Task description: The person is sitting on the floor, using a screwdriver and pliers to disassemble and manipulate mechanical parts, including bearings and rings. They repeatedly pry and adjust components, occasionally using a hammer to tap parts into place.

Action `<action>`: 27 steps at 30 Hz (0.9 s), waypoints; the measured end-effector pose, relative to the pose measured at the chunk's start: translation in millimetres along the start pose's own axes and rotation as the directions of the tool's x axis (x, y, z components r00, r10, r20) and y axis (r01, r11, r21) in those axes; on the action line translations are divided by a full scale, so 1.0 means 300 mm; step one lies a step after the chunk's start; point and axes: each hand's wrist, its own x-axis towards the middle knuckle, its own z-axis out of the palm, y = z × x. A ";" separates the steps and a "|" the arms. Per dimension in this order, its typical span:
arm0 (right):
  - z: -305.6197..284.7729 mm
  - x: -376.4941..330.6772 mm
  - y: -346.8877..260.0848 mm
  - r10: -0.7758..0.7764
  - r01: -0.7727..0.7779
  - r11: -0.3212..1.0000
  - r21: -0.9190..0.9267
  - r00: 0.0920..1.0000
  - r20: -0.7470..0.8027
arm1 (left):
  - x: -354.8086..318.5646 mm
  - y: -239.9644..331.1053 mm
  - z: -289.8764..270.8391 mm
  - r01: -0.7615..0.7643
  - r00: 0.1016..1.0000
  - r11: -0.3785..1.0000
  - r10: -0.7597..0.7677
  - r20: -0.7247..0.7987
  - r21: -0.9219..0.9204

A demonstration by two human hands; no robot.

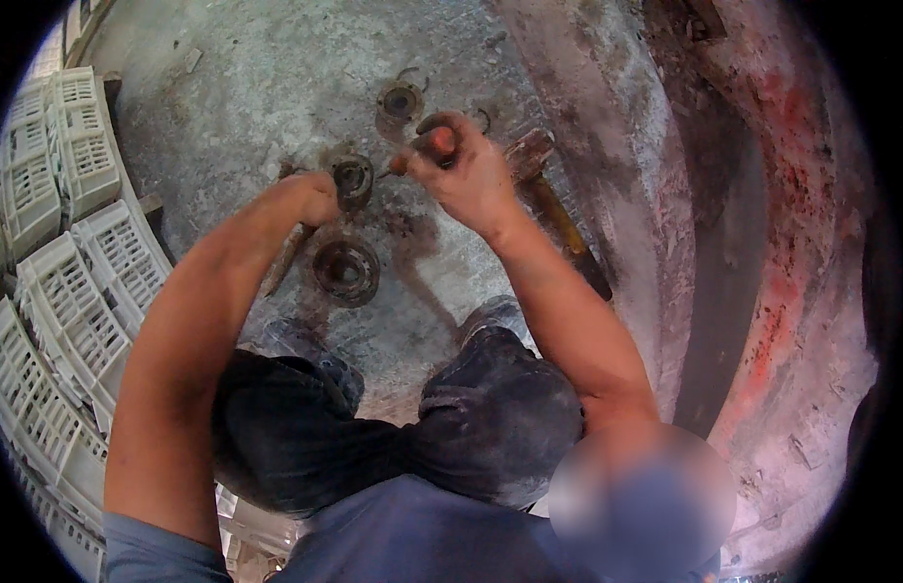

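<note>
My left hand (313, 198) is closed at the left edge of a greasy round metal part (353, 182) on the floor. The fingers hide what they may be gripping, and a stick-like handle (284, 262) shows just below them. My right hand (468, 173) is wrapped around a red-handled tool (441, 142), whose thin tip points left toward that same part. A larger dark metal ring (345, 272) lies flat between the left hand and my feet. Farther off lies another round metal part (400, 101) with a hole in its middle.
Right of my right hand lies a hammer (560, 216) with a worn yellowish handle. A small curved dark piece (484, 120) is on the stained concrete floor (247, 78). White plastic crates (87, 146) line the left side. A dusty, red-marked curved structure (646, 175) rises at right.
</note>
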 end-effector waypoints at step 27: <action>0.032 -0.019 0.014 0.079 -0.090 0.984 0.157 0.994 0.072 | -0.056 -0.047 0.071 -0.040 0.956 0.990 -0.001 -0.294 -0.133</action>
